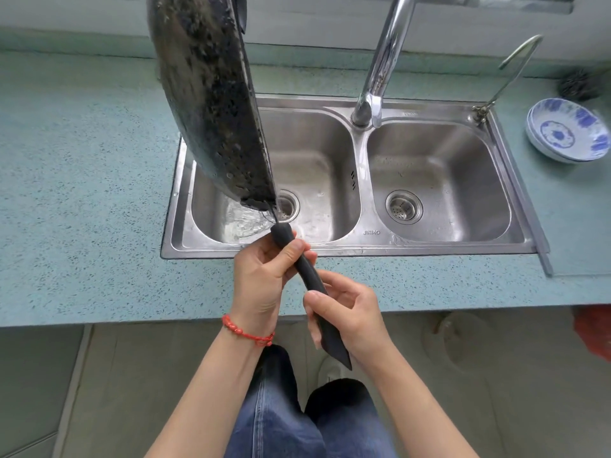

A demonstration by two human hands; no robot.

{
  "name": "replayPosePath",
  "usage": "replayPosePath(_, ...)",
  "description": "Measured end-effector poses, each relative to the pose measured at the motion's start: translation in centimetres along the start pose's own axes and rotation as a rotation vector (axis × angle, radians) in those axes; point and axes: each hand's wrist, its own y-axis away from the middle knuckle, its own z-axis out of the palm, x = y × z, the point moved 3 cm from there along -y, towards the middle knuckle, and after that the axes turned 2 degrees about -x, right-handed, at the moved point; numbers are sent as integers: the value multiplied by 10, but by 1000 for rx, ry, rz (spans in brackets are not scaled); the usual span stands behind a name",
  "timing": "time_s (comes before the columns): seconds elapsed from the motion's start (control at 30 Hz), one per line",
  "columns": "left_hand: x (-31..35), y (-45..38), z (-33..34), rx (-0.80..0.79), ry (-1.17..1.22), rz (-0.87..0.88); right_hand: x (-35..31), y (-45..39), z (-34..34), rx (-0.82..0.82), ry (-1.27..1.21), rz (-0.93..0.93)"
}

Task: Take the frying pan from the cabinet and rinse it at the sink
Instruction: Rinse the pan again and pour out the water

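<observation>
Both hands gripping handle, frying pan tilted upright over sink, water draining

arms: bare | left wrist: red beaded bracelet | legs: blue jeans

frying pan: dark, rough, speckled, wet | handle: matt black, smooth | sink: brushed stainless steel | faucet: glossy chrome | countertop: speckled teal stone-look | bowls: glazed blue-white ceramic
</observation>
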Motion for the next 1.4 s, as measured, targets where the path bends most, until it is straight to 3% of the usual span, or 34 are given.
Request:
replayPosePath(0.3,1,2,0,104,-293,144,0,5,2,16,152,-15)
replayPosePath(0.7,-2,4,1,125,-322,158,17,7,9,-28,-126,7)
replayPosePath(1.4,-8,3,4,128,-272,80,15,8,2,1,-41,9)
